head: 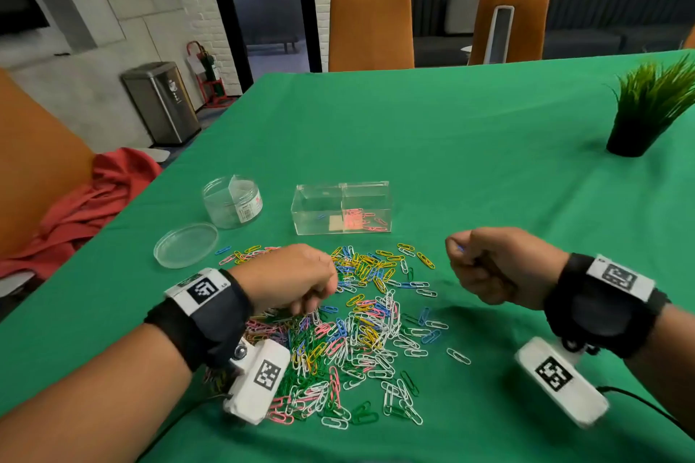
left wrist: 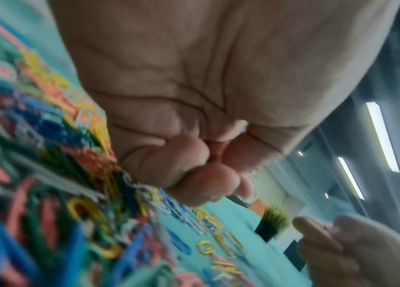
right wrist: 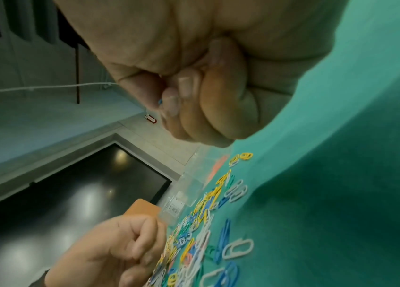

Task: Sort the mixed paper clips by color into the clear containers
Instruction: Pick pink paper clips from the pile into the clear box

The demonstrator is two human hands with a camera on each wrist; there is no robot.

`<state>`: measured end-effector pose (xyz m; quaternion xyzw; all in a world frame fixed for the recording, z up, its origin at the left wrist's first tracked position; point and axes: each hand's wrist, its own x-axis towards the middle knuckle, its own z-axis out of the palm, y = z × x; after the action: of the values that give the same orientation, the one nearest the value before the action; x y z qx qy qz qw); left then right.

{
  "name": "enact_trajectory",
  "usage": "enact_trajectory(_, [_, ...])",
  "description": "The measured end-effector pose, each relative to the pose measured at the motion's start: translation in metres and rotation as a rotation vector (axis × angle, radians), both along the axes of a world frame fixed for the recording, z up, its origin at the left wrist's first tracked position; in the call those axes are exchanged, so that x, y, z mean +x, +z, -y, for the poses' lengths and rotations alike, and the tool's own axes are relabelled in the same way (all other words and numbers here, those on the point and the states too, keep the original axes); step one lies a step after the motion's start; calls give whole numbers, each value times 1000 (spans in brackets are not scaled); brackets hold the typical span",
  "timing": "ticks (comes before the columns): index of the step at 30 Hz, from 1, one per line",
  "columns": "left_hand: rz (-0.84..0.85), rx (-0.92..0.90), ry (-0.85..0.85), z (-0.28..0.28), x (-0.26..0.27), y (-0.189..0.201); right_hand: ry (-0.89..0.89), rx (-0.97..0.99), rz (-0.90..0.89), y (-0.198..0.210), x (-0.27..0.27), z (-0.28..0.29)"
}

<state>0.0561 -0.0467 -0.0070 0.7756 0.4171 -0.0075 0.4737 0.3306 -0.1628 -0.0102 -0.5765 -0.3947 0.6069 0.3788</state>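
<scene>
A heap of mixed paper clips (head: 361,334) in pink, blue, yellow, green and white lies on the green table (head: 470,162). Behind it stands a clear two-compartment box (head: 342,207); pink clips lie in its right half and a blue one in its left. My left hand (head: 319,297) hovers over the heap's left side with fingers curled down. In the blurred left wrist view a reddish bit shows between its fingers (left wrist: 194,155). My right hand (head: 460,256) is raised to the right of the heap, fisted, pinching a blue clip (right wrist: 160,101) at thumb and forefinger.
A clear round jar (head: 231,201) and its flat lid (head: 186,244) sit left of the box. A potted grass plant (head: 639,116) stands at the far right. A red cloth (head: 94,199) lies on the orange chair at left. Bare cloth lies beyond the box.
</scene>
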Motion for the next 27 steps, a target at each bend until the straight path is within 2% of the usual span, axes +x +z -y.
enact_trajectory(3, [-299, 365, -277, 2, 0, 3, -1, 26, -100, -6, -1, -1])
enact_trajectory(5, [-413, 532, -323, 4, -1, 2, 14, 42, -102, -8, -5, -3])
enact_trajectory(7, [-442, 629, -314, 3, 1, 0, 23, 57, -38, -10, -12, -8])
enact_trajectory(12, [-448, 692, -386, 0, 3, -1, 64, 79, 170, -5, -31, -27])
enact_trajectory(15, [-439, 628, -431, -2, 0, -3, 130, 166, 389, 12, -42, -50])
enact_trajectory(17, [-359, 575, -368, -8, 1, 1, 148, 236, 534, 30, -54, -76])
enact_trajectory(22, [48, 433, 61, -33, -12, 15, 197, 378, 992, 56, -86, -149])
enact_trajectory(24, [86, 387, 145, -37, -19, 18, 239, 377, 1102, 58, -100, -166])
enact_trajectory(27, [48, 462, 201, -46, -25, 18, 290, 348, 1199, 61, -117, -181])
